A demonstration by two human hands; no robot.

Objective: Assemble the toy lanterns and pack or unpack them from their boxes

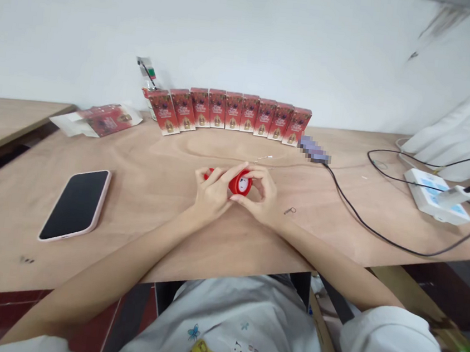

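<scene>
Both hands meet over the middle of the table around a small red round item [240, 183] with a white centre and dark marks on it. My right hand [263, 196] grips its right side, thumb below and fingers above. My left hand [212, 193] is closed at its left side, and a bit of red [208, 174] shows between those fingers; whether it belongs to the same item I cannot tell. Just beyond the fingertips lies a thin wire-like strand [263, 159]. A small metal ring with a clasp [290, 210] lies right of my right hand.
Several red printed boxes [233, 111] stand in a curved row by the wall. A flattened red-and-white package [109, 119] lies left of them. A phone [76, 204] rests at left. At right, a black cable [360, 223] loops to a white power strip [438, 196].
</scene>
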